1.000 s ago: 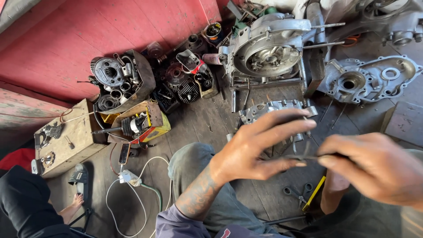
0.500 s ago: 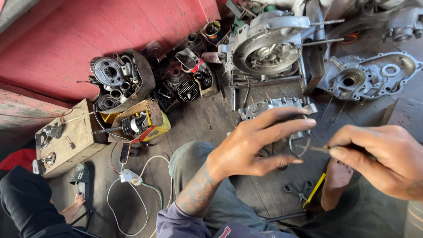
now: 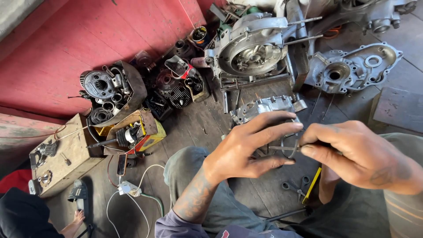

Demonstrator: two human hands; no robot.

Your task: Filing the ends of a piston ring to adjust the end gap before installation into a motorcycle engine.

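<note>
Presently, item one: our left hand [image 3: 246,150], fingers spread and curved, thumb and forefinger closing lightly around a thin wire ring [image 3: 293,147]. A second ago this hand lay flatter and further from the other; both have since drawn together, so the ring now sits between them, above our knee.

Item two: our right hand [image 3: 361,156], fingers pinched shut on a slim metal tool [image 3: 282,148], whose tip meets the ring. Earlier the tool was hard to make out; now it shows as level and pointing left. We judge that the work on the ring is at its fine stage, with both hands committed to it.

Item three, floor stock, unmoved: engine crankcase [image 3: 253,48] with studs, upright near the red wall [image 3: 66,48]; a loose case cover [image 3: 352,70] to its right; a smaller grey casting [image 3: 264,108] just beyond our fingers; circlip pliers [image 3: 295,187] and a yellow-handled tool [image 3: 312,185] by our leg; a wooden box [image 3: 66,163] of parts at left.
</note>
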